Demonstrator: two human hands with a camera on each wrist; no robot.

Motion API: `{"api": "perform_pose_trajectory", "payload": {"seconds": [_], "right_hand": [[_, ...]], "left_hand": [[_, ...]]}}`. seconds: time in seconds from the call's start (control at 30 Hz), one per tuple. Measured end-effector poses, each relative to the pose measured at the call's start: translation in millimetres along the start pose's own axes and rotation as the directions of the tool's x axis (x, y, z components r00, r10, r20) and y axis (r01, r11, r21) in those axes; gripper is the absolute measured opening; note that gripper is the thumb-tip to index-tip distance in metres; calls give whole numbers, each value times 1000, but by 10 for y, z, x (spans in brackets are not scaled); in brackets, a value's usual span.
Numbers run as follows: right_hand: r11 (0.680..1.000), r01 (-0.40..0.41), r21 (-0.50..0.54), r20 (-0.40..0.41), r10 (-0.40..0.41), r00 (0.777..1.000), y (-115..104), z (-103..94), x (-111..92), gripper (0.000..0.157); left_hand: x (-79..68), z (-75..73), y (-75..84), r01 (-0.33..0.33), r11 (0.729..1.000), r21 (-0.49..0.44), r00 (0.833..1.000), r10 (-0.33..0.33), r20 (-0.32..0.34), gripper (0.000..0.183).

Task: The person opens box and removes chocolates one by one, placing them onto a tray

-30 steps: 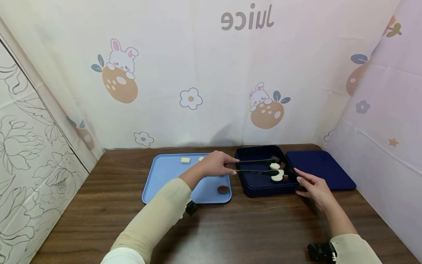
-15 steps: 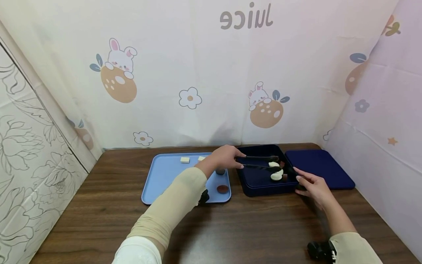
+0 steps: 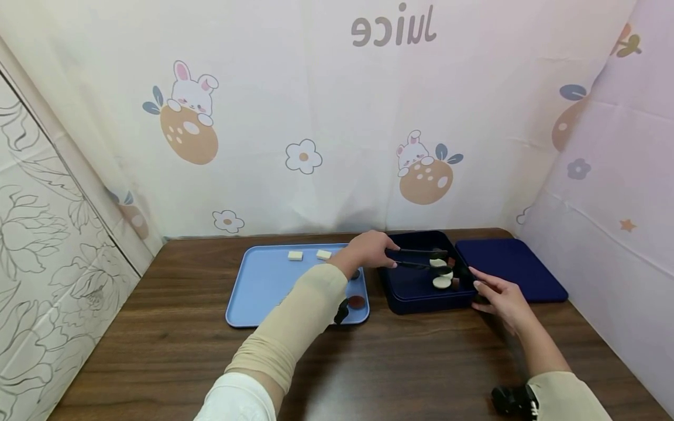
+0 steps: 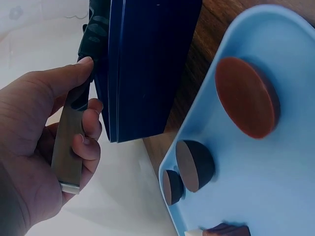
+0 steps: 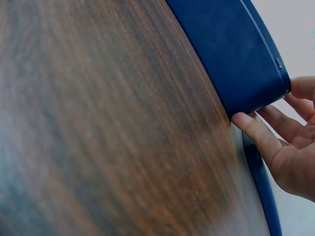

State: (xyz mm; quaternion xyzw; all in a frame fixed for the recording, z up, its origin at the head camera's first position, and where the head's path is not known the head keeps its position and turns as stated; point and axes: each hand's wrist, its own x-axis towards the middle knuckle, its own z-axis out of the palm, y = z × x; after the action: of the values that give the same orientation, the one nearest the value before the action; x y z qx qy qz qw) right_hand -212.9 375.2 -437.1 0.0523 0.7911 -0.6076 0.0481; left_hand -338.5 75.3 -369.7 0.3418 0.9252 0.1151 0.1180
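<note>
My left hand (image 3: 368, 251) holds a pair of tongs (image 4: 69, 147) with a metal handle and black arms. The two arms stand apart and reach into a navy box (image 3: 432, 306). Their dark tips are over several pale round pieces (image 3: 441, 283), probably white chocolates, at the box's right side; whether they touch one I cannot tell. Small brown pieces (image 3: 455, 283) lie beside these, partly hidden by shadow. With thumb and fingers, my right hand (image 3: 502, 301) holds the box's near right corner; in the right wrist view, the thumb is at the lower edge of the box (image 5: 226, 44).
A light blue tray (image 3: 258, 292) stands left of the box. On it lie a brown oval piece (image 4: 247, 97), dark half-round pieces (image 4: 194, 164) and white blocks (image 3: 295, 256). A flat navy lid (image 3: 516, 272) lies right of the box. A printed curtain (image 3: 358, 117) hangs behind the wooden table (image 3: 395, 368).
My left hand has moved right and slightly away from me, uncovering a white block on the tray. Pale pieces in the box have shifted slightly. My right hand has stayed at the box corner.
</note>
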Motion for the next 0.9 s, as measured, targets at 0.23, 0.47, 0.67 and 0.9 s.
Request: {"api": "perform_pose_trajectory", "payload": {"seconds": [0.23, 0.47, 0.67, 0.9], "right_hand": [[1000, 8, -2, 3, -8, 1000, 0, -8, -6, 60], [1000, 6, 6, 5, -6, 1000, -9, -4, -8, 59], [1000, 12, 1, 6, -12, 1000, -3, -11, -6, 60], [1000, 11, 13, 5, -11, 1000, 13, -17, -2, 59]], "left_hand": [[65, 14, 102, 28, 1000, 11, 1000, -28, 7, 46], [98, 35, 187, 44, 999, 29, 999, -45, 17, 47], [108, 32, 208, 62, 997, 40, 997, -64, 34, 44], [88, 17, 189, 48, 995, 85, 999, -50, 16, 39]]}}
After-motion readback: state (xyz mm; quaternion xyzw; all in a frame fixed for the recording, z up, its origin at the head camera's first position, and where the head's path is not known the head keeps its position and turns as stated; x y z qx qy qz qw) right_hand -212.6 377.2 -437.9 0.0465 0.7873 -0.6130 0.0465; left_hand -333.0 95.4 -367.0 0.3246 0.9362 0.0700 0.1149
